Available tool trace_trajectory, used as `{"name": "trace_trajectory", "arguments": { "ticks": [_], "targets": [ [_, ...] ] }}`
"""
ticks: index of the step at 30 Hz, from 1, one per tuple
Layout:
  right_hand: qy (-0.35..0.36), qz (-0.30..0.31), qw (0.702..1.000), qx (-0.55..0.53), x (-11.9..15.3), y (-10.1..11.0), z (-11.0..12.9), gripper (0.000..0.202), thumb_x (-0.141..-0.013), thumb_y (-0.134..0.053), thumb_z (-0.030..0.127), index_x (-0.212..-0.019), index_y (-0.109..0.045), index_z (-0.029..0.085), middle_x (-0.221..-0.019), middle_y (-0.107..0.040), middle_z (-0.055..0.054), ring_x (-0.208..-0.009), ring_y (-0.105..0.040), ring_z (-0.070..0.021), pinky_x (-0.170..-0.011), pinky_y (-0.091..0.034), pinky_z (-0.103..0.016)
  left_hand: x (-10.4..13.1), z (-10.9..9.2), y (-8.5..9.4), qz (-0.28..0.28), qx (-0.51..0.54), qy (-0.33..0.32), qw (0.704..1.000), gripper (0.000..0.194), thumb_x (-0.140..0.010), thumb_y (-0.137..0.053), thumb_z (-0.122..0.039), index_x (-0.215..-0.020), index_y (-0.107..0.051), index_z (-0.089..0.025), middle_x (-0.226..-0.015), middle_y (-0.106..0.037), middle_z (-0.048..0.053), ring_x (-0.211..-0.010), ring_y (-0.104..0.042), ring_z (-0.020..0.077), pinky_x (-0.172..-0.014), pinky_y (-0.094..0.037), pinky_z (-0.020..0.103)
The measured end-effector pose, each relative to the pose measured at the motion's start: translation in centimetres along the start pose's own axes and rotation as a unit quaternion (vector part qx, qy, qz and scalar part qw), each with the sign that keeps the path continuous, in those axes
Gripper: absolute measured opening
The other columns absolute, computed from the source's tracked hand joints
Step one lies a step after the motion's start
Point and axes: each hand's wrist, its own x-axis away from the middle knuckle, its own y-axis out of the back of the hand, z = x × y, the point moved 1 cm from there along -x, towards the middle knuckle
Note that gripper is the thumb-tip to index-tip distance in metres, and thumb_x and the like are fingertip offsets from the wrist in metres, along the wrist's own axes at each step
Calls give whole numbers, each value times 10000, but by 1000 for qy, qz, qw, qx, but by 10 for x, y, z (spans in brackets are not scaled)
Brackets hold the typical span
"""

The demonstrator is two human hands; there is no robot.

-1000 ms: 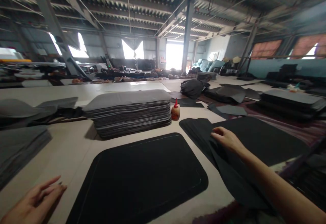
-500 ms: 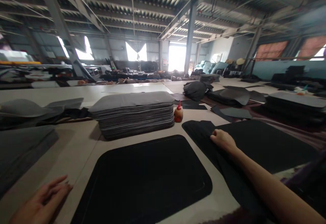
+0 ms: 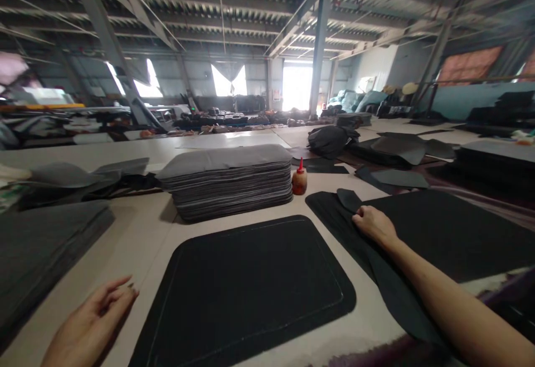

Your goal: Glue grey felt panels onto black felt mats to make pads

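Note:
My right hand (image 3: 375, 225) is closed in a pinch on the edge of a long dark sheet of material (image 3: 387, 275). The sheet's far corner is folded over beside my fingers. Under and beyond it lies another wide black sheet (image 3: 460, 239). My left hand (image 3: 94, 318) hovers low over the table, fingers loosely bent and apart, with nothing seen in it. Between my hands a black panel with rounded corners (image 3: 251, 289) lies flat, a thin pale line running near its border.
Behind the panel stands a neat stack of grey sheets (image 3: 228, 186), with a red-tipped glue-like bottle (image 3: 299, 179) to its right. Another dark stack (image 3: 54, 244) is at the left. More piles (image 3: 495, 164) lie on the right of the pale table (image 3: 137, 244).
The sheet's far corner has come up and folded over at my right hand. My view has turned slightly left, so things sit farther right. My left hand shows more fully, nearer the panel.

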Motion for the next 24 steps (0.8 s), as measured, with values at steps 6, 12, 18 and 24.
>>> {"name": "trace_trajectory", "arguments": {
  "ticks": [6,12,18,24],
  "targets": [
    [7,-15,1000,-16,1,-2,-8,364,-925,-431,315,-1014,-756,178,-1072,-715,-136,-968,-661,-291,-744,-427,-326,12,-22,8,29,-14,13,999,615,-672,-563,-677,-1132,-634,-274,-999,-762,15,-1044,-671,326,-912,-471,389],
    [0,-26,999,-37,1,-4,-13,370,-917,-442,327,-1041,-761,188,-1074,-724,-110,-968,-662,-274,-736,-427,-309,15,-26,10,52,-21,25,998,603,-731,-522,-626,-1203,-593,-257,-992,-757,19,-1054,-662,297,-918,-441,342],
    [6,-40,998,-57,2,-7,-11,337,-896,-480,307,-1044,-750,170,-1096,-716,-127,-982,-654,-284,-781,-430,-327,19,-36,11,46,-3,41,998,621,-641,-572,-635,-1144,-625,-275,-955,-759,-5,-1019,-671,298,-891,-445,331],
    [-8,-79,990,-114,1,-4,-14,297,-834,-504,323,-929,-745,179,-962,-730,-116,-892,-661,-285,-754,-445,-340,13,-21,7,37,8,14,999,532,-673,-625,-621,-1109,-634,-316,-945,-771,-43,-1012,-688,272,-879,-478,321]
  ]
}}
